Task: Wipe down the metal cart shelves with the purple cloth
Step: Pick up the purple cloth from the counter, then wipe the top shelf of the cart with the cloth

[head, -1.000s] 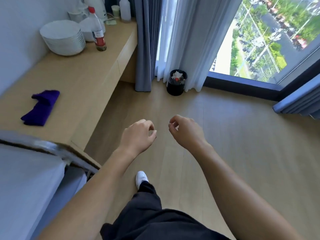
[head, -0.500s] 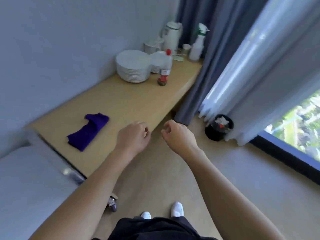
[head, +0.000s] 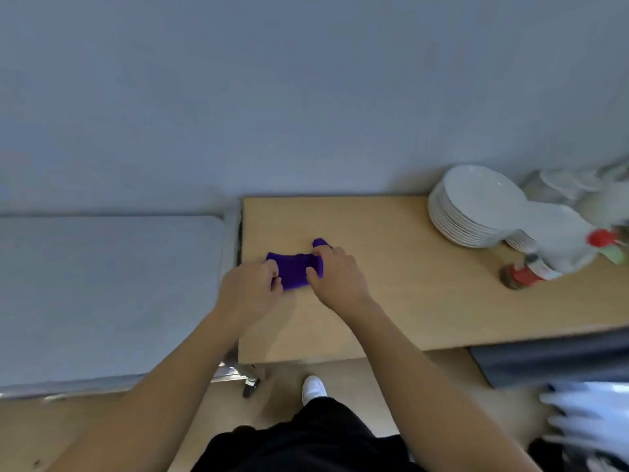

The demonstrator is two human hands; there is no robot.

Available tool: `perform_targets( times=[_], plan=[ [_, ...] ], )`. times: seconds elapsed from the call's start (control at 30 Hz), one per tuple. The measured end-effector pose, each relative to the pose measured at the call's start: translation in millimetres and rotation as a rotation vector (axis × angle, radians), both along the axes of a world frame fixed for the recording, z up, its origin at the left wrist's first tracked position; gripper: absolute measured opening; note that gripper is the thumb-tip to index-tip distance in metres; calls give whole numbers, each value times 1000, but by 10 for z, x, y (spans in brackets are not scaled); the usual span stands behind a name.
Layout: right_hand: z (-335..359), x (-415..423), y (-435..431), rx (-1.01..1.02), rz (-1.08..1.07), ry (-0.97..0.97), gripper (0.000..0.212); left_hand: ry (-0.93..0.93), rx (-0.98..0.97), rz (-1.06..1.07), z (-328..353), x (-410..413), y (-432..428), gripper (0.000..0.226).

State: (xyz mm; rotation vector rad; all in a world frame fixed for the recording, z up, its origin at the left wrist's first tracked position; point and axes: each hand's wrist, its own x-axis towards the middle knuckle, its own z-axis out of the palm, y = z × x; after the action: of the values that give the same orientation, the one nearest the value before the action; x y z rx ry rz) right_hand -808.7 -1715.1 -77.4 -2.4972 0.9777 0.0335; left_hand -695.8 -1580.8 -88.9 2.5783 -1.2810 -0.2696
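Note:
The purple cloth [head: 295, 271] lies bunched on the wooden counter [head: 391, 301], near its left end. My left hand [head: 252, 287] grips the cloth's left end, fingers curled into the fabric. My right hand [head: 335, 277] holds its right end, with a purple tip sticking out above the fingers. The metal cart [head: 102, 294] stands directly left of the counter; its flat grey top shelf fills the left of the view, and one caster [head: 250, 390] shows below.
A stack of white plates [head: 473, 209] sits at the counter's back right, with a red-capped bottle [head: 544, 264] and blurred white containers beside it. A grey wall rises behind. Curtain folds [head: 592, 420] blur at the lower right. My white shoe [head: 313, 386] stands on the wood floor.
The view swung left from the window to face the counter and wall. Both hands went from hanging empty in the air to taking hold of the purple cloth.

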Motion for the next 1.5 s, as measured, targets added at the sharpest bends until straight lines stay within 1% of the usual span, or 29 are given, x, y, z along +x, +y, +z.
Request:
perform_targets(
  times=[0.13,0.2,0.3,0.33,0.43,0.5,0.53,0.6,0.67,0.77,0.83,0.93,1.1,1.27,1.5],
  plan=[
    [-226,255,-234,-26,89,48,38,-9,0,112,-96,56,-113,19],
    [-359,363,-293,-5,108,91,42,-8,-4,166,-138,54,-132,19],
    [-540,452,-291,94,131,189,57,21,14,211,-199,6,-137,19],
    [-590,464,-267,92,154,222,63,26,27,214,-227,-6,-136,19],
    [-701,478,-172,17,222,294,76,41,67,232,-266,9,-107,20],
    [-782,474,-152,-65,258,332,79,44,72,251,-276,29,-84,20],
    [-817,471,-164,-108,265,334,76,45,65,259,-279,30,-76,20],
    [-876,486,-224,-150,263,279,61,42,41,275,-278,15,-57,19],
    [-891,518,-306,-110,252,188,44,26,7,285,-260,-10,-26,18],
    [-785,603,-373,87,221,-44,42,-13,-67,321,-175,-11,81,12],
    [-608,727,-288,168,228,-224,44,-55,-112,372,-67,18,206,8],
    [-247,1005,36,164,291,-400,45,-90,-109,468,74,72,483,6],
    [126,1405,833,200,449,-487,47,-62,-45,621,117,188,1216,8],
    [45,1590,1817,269,567,-457,47,-42,-46,724,26,365,2180,14],
    [-124,1977,3331,307,657,-400,42,32,-33,774,54,630,3707,18]
  ],
)
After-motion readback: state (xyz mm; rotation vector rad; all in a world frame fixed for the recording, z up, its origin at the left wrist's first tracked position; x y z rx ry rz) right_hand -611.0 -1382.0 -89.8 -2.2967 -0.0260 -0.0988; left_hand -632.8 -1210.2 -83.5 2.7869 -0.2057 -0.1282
